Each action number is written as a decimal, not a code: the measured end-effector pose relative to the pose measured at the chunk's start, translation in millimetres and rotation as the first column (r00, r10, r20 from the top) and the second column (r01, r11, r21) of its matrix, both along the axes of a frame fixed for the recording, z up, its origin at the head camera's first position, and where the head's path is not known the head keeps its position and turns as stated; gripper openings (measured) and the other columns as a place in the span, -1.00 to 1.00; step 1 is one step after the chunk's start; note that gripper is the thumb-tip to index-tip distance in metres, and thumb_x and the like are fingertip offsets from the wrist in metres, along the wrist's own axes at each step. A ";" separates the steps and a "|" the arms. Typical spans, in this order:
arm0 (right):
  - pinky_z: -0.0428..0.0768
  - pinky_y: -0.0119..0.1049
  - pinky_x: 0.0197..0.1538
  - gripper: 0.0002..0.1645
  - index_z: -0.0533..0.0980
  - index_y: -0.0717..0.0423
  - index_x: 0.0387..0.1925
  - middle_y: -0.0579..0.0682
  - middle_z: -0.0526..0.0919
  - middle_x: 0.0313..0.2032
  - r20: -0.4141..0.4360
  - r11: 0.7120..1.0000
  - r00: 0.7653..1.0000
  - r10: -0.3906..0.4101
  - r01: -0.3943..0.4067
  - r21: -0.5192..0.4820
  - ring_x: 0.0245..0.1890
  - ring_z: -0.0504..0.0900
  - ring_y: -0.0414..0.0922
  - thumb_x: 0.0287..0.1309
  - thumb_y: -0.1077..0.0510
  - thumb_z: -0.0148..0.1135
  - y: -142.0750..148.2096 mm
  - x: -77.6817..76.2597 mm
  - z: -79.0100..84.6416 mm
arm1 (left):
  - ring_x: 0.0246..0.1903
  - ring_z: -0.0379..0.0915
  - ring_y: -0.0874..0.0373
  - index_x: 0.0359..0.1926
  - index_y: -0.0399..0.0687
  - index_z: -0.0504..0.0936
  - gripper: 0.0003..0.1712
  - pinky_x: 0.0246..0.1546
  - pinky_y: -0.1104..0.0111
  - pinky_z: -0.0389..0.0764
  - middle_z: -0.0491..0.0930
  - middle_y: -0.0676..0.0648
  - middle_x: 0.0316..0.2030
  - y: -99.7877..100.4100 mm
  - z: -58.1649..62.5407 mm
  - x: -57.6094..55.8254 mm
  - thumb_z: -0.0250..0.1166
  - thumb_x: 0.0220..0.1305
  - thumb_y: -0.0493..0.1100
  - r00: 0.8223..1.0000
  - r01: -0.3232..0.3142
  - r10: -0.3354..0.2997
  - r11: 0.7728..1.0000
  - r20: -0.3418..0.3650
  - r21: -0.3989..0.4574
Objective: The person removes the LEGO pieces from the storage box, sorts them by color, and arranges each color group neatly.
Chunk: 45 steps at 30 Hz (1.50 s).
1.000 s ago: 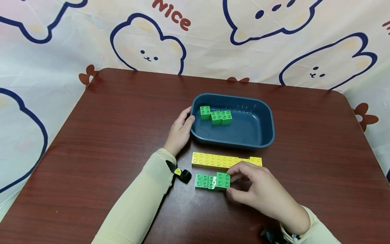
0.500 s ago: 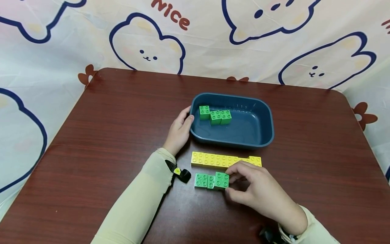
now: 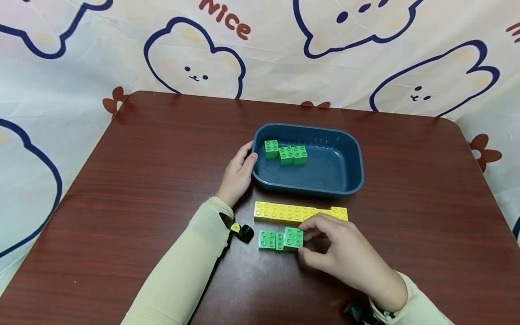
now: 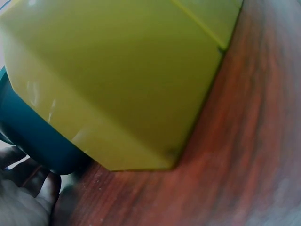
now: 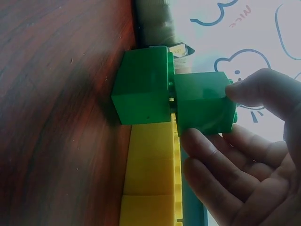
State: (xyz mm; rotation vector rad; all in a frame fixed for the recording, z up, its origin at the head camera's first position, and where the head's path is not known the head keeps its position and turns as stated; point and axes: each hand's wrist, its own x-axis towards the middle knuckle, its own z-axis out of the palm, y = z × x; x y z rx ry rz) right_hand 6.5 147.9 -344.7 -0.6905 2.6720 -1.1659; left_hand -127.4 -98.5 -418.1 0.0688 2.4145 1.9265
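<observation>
My left hand (image 3: 235,174) holds the left end of a dark blue plastic tub (image 3: 308,186), thumb on the rim. My right hand (image 3: 345,250) pinches a green toy brick (image 3: 294,238) between thumb and fingers. That brick overlaps the right part of a low green brick row (image 3: 267,240). In the right wrist view, the pinched brick (image 5: 204,101) sits offset at the studs of a green brick (image 5: 143,87) on the table, with a thin gap showing. Behind lies a straight row of yellow bricks (image 3: 286,212), its right part partly behind my right fingers.
Several green bricks (image 3: 286,155) sit inside the tub at its left. The brown wooden table (image 3: 134,203) reaches back to a patterned cloth (image 3: 276,72). A yellow brick (image 4: 131,94) fills much of the left wrist view. Black wrist straps (image 3: 243,233) are worn at the cuffs.
The pinched green brick has shifted slightly left over the green row, with my right hand following. My left hand keeps its hold on the tub. The whole head view drifts slightly.
</observation>
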 end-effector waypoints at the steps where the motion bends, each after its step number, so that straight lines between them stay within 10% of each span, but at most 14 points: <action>1: 0.68 -0.27 -0.22 -0.60 0.58 -0.14 -0.16 -0.40 0.64 -0.24 0.001 1.000 1.000 -0.003 0.003 -0.005 -0.29 0.69 -0.35 -0.04 0.21 0.54 0.4 0.1 0.7 | 0.40 0.18 0.24 0.47 0.16 0.34 -0.49 0.42 0.15 0.19 0.36 0.09 0.39 0.2 0.0 -0.1 -0.04 0.60 0.03 1.000 -0.002 0.002 1.000 -0.001 0.000; 22: 0.71 -0.23 -0.13 -0.58 0.57 -0.12 -0.15 -0.33 0.64 -0.21 0.049 0.999 0.999 -0.010 0.008 0.032 -0.24 0.69 -0.39 -0.03 0.30 0.51 16.3 -5.0 14.8 | 0.38 0.21 0.23 0.47 0.16 0.35 -0.50 0.41 0.14 0.21 0.38 0.08 0.38 0.1 0.4 -1.2 -0.03 0.59 0.01 1.000 -0.010 0.010 1.000 -0.011 -0.012; 45: 0.68 -0.35 -0.16 -0.69 0.55 -0.03 -0.16 -0.23 0.68 -0.19 0.153 0.986 0.981 0.120 -0.136 0.094 -0.24 0.72 -0.31 0.06 0.26 0.43 15.8 -11.0 -8.2 | 0.39 0.20 0.23 0.47 0.15 0.35 -0.50 0.42 0.14 0.19 0.37 0.09 0.38 0.6 -0.7 -0.8 -0.03 0.60 0.00 1.000 -0.014 0.014 1.000 -0.006 -0.008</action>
